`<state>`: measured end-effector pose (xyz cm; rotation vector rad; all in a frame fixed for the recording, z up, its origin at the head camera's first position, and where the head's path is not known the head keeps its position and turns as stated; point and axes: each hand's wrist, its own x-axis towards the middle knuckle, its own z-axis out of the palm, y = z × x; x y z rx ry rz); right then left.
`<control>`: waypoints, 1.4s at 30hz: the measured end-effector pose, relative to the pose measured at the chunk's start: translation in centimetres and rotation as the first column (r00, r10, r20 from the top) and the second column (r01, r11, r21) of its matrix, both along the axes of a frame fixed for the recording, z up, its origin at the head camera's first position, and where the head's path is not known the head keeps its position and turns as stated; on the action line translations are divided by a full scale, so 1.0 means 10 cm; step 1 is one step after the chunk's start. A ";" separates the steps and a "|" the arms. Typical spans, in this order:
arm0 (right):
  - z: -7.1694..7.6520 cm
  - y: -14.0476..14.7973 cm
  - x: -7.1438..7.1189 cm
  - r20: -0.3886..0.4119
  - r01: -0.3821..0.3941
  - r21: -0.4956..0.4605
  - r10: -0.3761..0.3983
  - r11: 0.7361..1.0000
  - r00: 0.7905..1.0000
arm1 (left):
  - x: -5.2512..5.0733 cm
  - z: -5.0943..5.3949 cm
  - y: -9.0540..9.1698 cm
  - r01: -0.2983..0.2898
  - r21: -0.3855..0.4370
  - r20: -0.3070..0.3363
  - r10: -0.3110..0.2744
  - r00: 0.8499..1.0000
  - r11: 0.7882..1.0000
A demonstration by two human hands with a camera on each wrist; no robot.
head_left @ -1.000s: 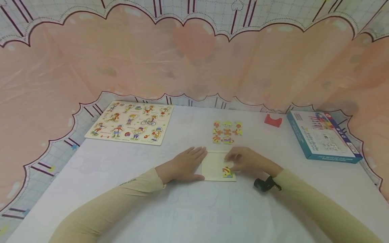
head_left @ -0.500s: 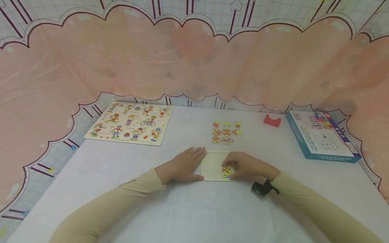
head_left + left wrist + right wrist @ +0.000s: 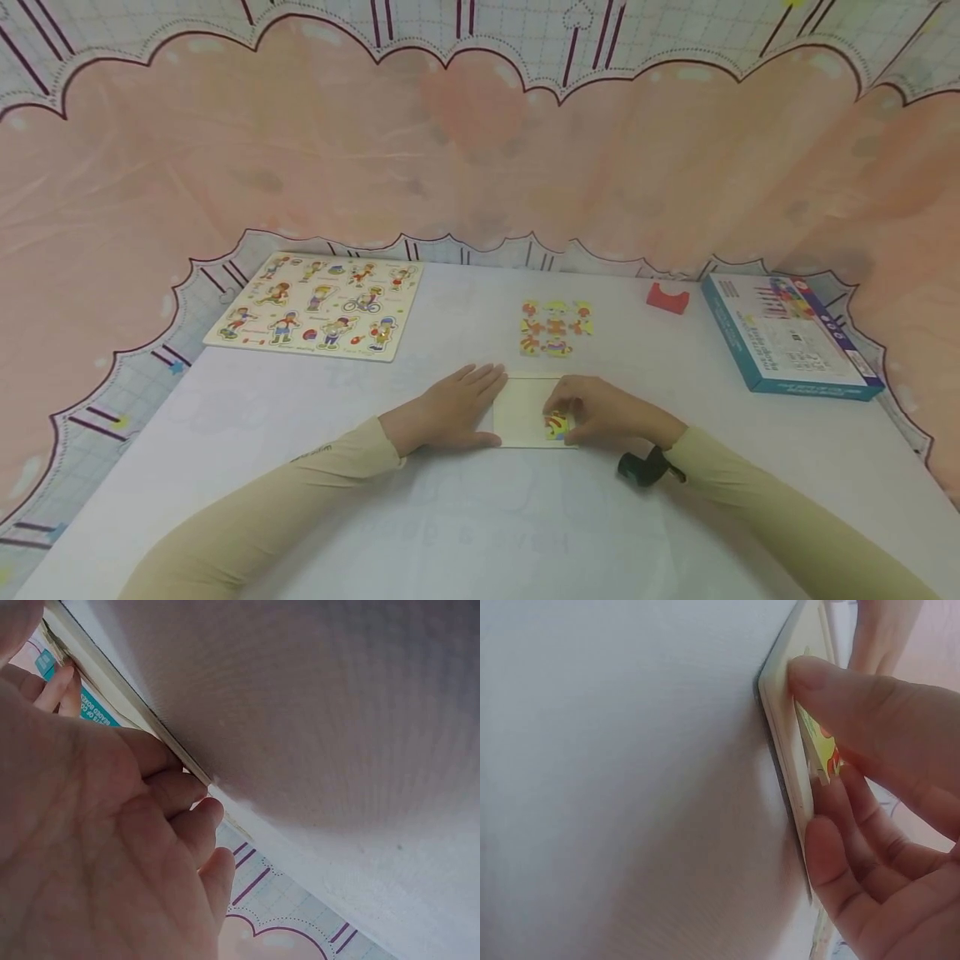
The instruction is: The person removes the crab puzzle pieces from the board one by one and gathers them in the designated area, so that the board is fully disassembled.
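Note:
A small pale wooden puzzle board (image 3: 519,408) lies on the white table between my hands. At its left edge rests my left hand (image 3: 453,410), fingers extended and thumb apart; the left wrist view shows its fingertips against the board's edge (image 3: 124,697). My right hand (image 3: 606,413) pinches a yellow, red and blue puzzle piece (image 3: 556,427) at the board's lower right corner. From the right wrist, the piece (image 3: 821,746) appears tilted against the board between thumb and fingers. Beyond the board, several matching loose puzzle pieces (image 3: 556,327) lie in rows.
At the back left lies a larger puzzle board (image 3: 318,304) with sports figures. A red notched piece (image 3: 667,298) sits at the back right, beside a teal and white box (image 3: 795,337). A patterned pink cloth (image 3: 337,150) stands behind the table.
My right hand has shifted slightly left and down, and its fingers have closed in around the puzzle piece. My left hand keeps its place on the board's edge.

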<state>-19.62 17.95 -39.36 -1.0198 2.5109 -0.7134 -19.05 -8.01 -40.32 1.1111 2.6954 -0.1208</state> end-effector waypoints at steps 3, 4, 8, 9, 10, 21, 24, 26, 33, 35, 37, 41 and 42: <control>-0.01 0.01 0.00 0.004 0.002 -0.015 -0.002 1.000 1.000 | 0.00 -0.01 -0.01 0.001 0.007 -0.001 -0.001 1.000 1.000; -0.01 0.01 0.00 0.009 0.005 -0.020 -0.005 1.000 1.000 | 0.00 -0.01 -0.01 0.002 0.009 -0.002 -0.002 1.000 1.000; -0.02 0.01 0.01 0.030 0.013 -0.045 -0.011 0.999 0.999 | 0.00 -0.02 -0.01 0.001 0.010 0.003 -0.001 1.000 1.000; -0.02 0.01 0.01 0.035 0.016 -0.047 -0.014 0.999 0.999 | -0.01 -0.02 -0.01 0.003 0.007 0.001 -0.003 1.000 1.000; -0.03 0.00 0.01 0.039 0.019 -0.048 -0.017 0.999 0.999 | -0.01 -0.02 -0.01 0.005 0.007 -0.002 -0.005 1.000 1.000; -0.02 -0.01 0.01 0.032 0.041 -0.015 -0.040 0.999 0.999 | 0.00 0.01 -0.02 0.002 0.007 0.002 -0.003 1.000 1.000; -0.02 0.00 0.02 0.034 0.037 -0.006 -0.037 0.999 0.999 | 0.00 0.00 -0.01 0.000 0.003 0.007 0.000 1.000 1.000; -0.02 0.00 0.03 0.034 0.032 -0.004 -0.031 0.999 0.999 | 0.00 0.00 -0.01 0.000 0.004 0.009 0.000 1.000 1.000; -0.03 0.00 0.04 0.031 0.025 -0.015 -0.024 1.000 0.999 | 0.01 0.01 -0.01 0.005 0.008 0.007 -0.005 1.000 1.000; -0.04 0.00 0.03 0.032 0.025 -0.018 -0.025 1.000 0.999 | 0.00 0.01 -0.01 0.004 -0.003 0.007 -0.004 1.000 1.000; -0.03 0.00 0.04 0.038 0.027 -0.022 -0.026 0.999 0.999 | 0.00 0.00 -0.01 0.005 -0.011 0.002 -0.005 1.000 1.000; -0.02 0.00 0.04 0.054 0.027 -0.042 -0.024 0.999 0.998 | 0.01 0.01 0.00 0.007 -0.015 -0.010 -0.007 1.000 1.000; -0.02 0.00 0.04 0.058 0.025 -0.049 -0.023 0.998 0.998 | 0.01 0.01 0.00 0.008 -0.012 -0.015 -0.008 1.000 1.000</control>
